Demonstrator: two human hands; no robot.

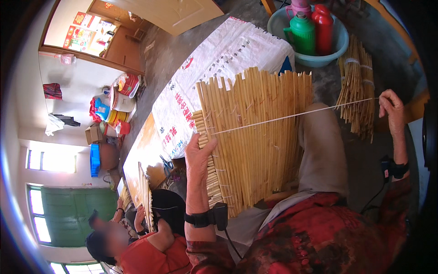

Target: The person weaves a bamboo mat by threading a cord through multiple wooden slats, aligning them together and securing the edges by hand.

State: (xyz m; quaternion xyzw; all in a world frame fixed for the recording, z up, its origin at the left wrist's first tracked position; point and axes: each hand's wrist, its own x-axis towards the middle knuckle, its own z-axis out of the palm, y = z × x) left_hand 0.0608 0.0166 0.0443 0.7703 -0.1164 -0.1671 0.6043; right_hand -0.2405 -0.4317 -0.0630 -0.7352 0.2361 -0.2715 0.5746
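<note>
Across my lap lies a mat of straw-coloured reed stalks [255, 141], bound side by side with thin cord. My left hand [199, 153] grips its left edge, thumb on top, where another layer of stalks shows folded underneath. From near that thumb a white string [278, 118] runs taut over the mat to the right. My right hand [392, 107] is raised off to the right, clear of the mat, its fingers pinched on the string's far end. Both wrists wear black bands.
A white printed sack [219, 59] covers the table beyond the mat. A basin [276, 23] with green and red flasks stands far right, beside bundled reeds [353, 86]. Scissors [167, 164] lie left of the mat. At lower left, a person in red [153, 255] holds reeds.
</note>
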